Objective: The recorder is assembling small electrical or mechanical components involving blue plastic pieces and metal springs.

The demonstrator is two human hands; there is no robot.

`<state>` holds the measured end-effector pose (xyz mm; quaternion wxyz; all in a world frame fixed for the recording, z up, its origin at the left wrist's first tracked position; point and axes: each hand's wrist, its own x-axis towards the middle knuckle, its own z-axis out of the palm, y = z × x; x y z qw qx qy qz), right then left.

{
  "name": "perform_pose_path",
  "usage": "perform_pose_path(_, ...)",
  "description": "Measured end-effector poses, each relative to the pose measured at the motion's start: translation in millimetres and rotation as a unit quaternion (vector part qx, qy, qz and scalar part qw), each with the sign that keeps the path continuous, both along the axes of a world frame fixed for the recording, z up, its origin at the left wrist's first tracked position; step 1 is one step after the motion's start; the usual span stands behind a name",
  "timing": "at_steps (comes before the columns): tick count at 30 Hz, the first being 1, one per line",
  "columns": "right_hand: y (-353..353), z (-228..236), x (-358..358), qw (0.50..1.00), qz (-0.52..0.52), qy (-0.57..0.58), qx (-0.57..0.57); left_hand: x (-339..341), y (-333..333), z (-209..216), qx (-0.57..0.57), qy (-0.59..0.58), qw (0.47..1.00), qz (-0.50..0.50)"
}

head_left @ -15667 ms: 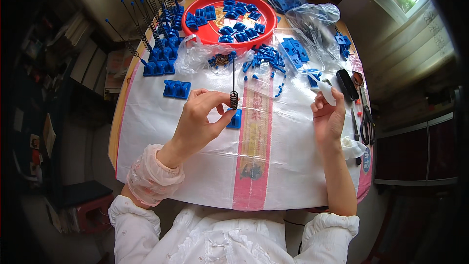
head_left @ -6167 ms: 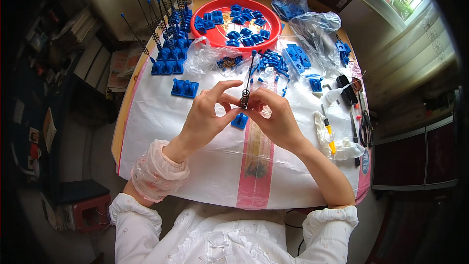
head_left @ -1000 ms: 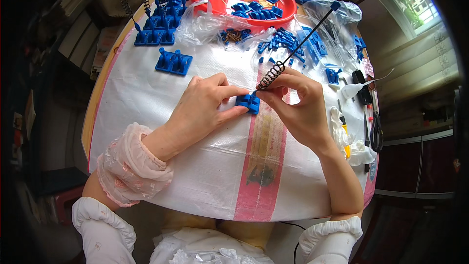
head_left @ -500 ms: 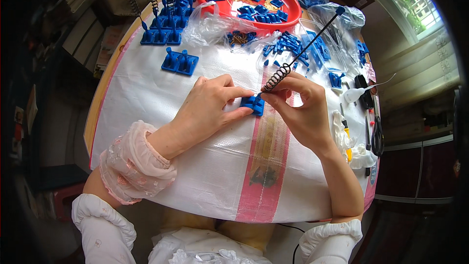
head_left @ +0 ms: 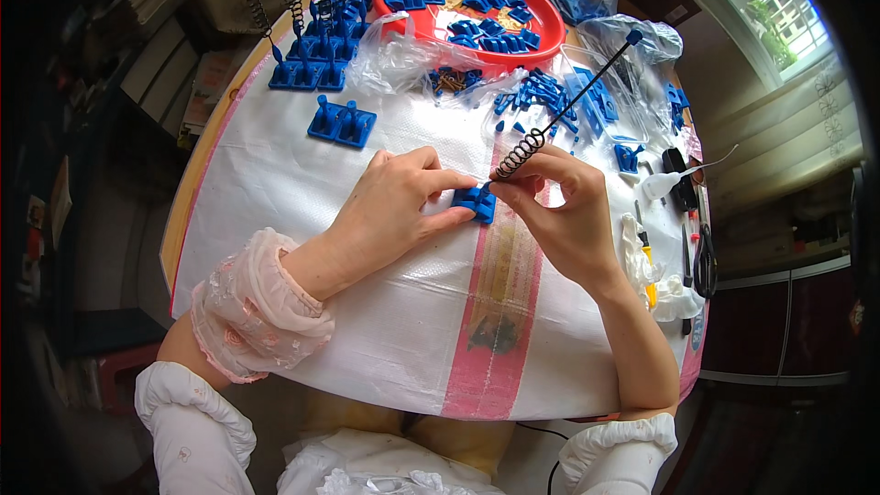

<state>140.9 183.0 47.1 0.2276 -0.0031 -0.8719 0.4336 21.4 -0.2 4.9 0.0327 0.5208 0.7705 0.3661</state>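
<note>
On the covered table a small blue plastic base [head_left: 476, 205] lies flat in front of me. My left hand [head_left: 390, 206] pinches its left side between thumb and index finger. Between the thumb and fingertips of my right hand [head_left: 559, 206] is the lower end of a black coil spring rod [head_left: 521, 154], which slants up to the right and carries a blue cap at its top. Its lower end meets the base, but my fingertips hide the exact joint. Behind my left hand sits another blue base with posts [head_left: 341, 122].
Blue bases with upright spring rods [head_left: 316, 60] crowd the far left. A red tray [head_left: 561, 23] of blue parts stands at the back, with a clear plastic bag [head_left: 390, 60] and loose blue pieces [head_left: 534, 96] before it. At right lie a white squeeze bottle [head_left: 658, 185] and scissors [head_left: 705, 261].
Both hands keep their grip on the base and the spring rod. The rod has tilted very slightly, and the whole view has shifted a little.
</note>
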Motion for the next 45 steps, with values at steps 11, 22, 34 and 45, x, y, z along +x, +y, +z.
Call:
perform_pose_path(11,-1.1,0.0,-0.1,1.0,0.0,-0.003,0.001,0.0,-0.8,0.3,0.003,-0.002,1.0,-0.001)
perform_pose_path(22,-0.2,-1.7,-0.6,1.0,0.001,-0.001,-0.004,0.5,-0.3,2.5,-0.02,-0.006,1.0,0.003)
perform_pose_path(34,1.1,-2.7,-0.9,1.0,0.008,0.003,-0.006,0.3,0.2,-0.3,-0.004,-0.011,1.0,0.005)
perform_pose_path(45,0.7,-2.7,-0.8,1.0,0.005,-0.002,-0.006,0.7,0.0,1.4,-0.016,-0.009,1.0,0.005)
